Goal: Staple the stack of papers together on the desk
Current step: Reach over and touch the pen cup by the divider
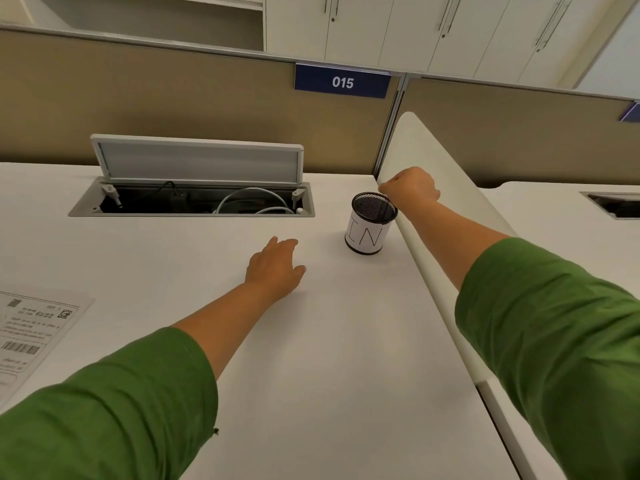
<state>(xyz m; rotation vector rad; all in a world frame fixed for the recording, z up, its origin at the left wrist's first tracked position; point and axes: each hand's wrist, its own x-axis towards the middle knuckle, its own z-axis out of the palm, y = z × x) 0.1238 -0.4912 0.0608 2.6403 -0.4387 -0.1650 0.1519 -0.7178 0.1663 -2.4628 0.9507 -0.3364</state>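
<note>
One sheet (34, 337) shows, printed, with barcode, flat on the desk (311, 341) at the lower left edge, well apart from both hands and cut off by the frame. Can't tell if it's a stack or a single page. Judgement: paper is light, floppy, slides easily on this smooth top; square the edges, pin it flat with one palm, staple near a corner.

No stapler visible anywhere.

Left hand (275, 268) rests on the desk, fingers relaxed and spread, holding nothing. Right hand (410, 188) is curled at the cup (370, 223) rim, just beside the divider (433, 216); looks like a pinch on the mesh edge, but the fingertips are hidden behind the knuckles, so can't confirm.

Cup interior is dark mesh, contents unreadable. Cable tray (194, 199) beyond the left hand is open, only cables visible.
</note>
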